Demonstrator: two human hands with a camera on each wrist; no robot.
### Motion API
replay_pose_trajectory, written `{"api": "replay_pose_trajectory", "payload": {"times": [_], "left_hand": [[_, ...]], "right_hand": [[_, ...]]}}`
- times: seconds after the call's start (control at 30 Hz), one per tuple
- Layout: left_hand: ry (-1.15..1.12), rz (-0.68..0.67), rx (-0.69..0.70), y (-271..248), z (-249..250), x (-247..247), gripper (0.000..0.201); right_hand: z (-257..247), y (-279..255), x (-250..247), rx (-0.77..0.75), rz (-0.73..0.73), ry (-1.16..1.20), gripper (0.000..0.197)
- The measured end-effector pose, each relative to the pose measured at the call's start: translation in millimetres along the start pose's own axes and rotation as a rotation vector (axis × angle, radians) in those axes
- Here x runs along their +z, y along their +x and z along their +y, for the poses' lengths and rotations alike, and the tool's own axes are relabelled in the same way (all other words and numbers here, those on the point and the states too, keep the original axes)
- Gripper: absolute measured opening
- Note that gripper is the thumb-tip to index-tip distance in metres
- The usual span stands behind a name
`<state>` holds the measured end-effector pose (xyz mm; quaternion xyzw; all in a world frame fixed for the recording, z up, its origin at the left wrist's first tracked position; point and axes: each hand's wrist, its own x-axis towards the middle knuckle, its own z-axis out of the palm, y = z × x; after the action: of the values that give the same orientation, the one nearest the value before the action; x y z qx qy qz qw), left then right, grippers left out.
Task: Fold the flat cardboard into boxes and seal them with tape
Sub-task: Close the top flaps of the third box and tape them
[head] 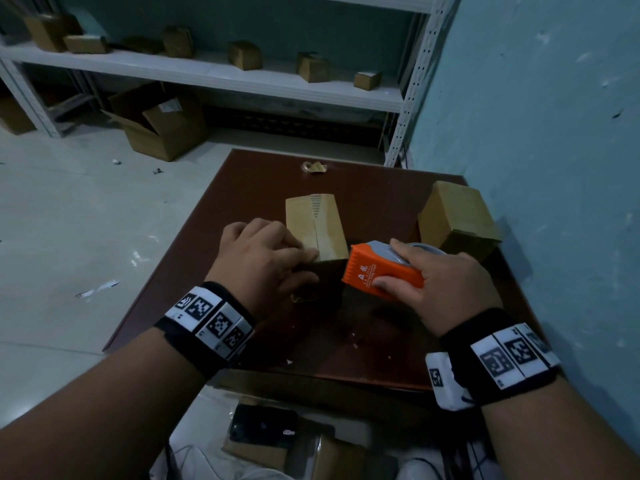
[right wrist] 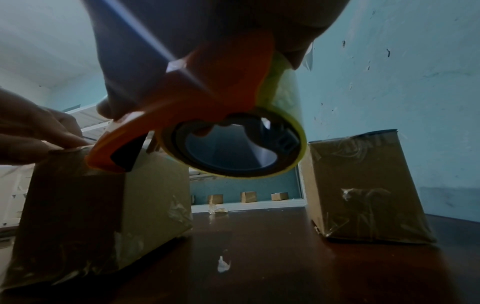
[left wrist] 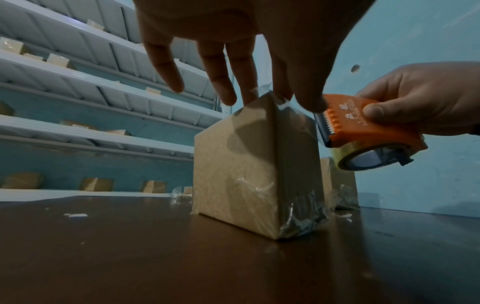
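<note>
Taping a small cardboard box (head: 317,226) mid-desk (head: 214,244).

The brown box stands upright, flaps closed, clear tape crinkled at its lower corners. Left hand (head: 258,258) presses straight fingers on its top near edge; right hand (head: 440,289) grips the orange tape dispenser (head: 381,271) beside it. A second taped box (head: 457,220) sits by the desk's right edge.

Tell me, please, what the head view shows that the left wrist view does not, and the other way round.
Only the head view shows the top of the box with its centre seam, the marker wristbands, a big open carton on the floor and a phone below the table.

Only the left wrist view shows the box's sides, with clear tape wrapped round a bottom corner, and the tape roll's hollow core.

Both show the left hand touching the box top, the right hand gripping the orange tape dispenser, a second box and the shelves.
</note>
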<state>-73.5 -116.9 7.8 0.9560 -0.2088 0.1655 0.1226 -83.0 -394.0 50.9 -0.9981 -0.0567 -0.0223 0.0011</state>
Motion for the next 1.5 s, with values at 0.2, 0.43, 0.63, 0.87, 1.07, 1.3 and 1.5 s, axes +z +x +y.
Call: {"api": "replay_pose_trajectory", "payload": {"times": [0.2,0.43,0.63,0.87,1.07,1.3,1.5], "left_hand": [[-0.212,0.003,0.193,10.4,-12.4,2.2,0.03],[-0.098,-0.043,0.139,6.7,-9.4,-12.6,0.027],[0.055,-0.016,0.165,7.5,4.5,1.6,0.048],[-0.096,-0.101,0.31,11.8,-3.5,11.0,0.047],[-0.154,-0.105,0.309,8.6,-4.6,9.2,0.045],[-0.193,-0.079,0.305,5.9,-7.2,10.4,0.045],[-0.194,-0.073,0.304,4.9,-7.6,10.9,0.044]], "right_hand": [[2.4,-1.8,2.2,-0.04,-0.006,0.076,0.092],[4.8,-9.1,3.7,-0.132,-0.077,0.132,0.104],[3.9,-14.3,-4.3,-0.087,-0.098,0.15,0.099],[5.7,-15.1,-8.9,-0.083,-0.112,0.19,0.095],[14.5,-12.8,-11.3,-0.076,-0.152,0.249,0.083],[22.6,-11.4,-17.6,-0.016,-0.177,0.228,0.08],[19.6,-12.1,-22.1,0.003,-0.16,0.182,0.081]]}}
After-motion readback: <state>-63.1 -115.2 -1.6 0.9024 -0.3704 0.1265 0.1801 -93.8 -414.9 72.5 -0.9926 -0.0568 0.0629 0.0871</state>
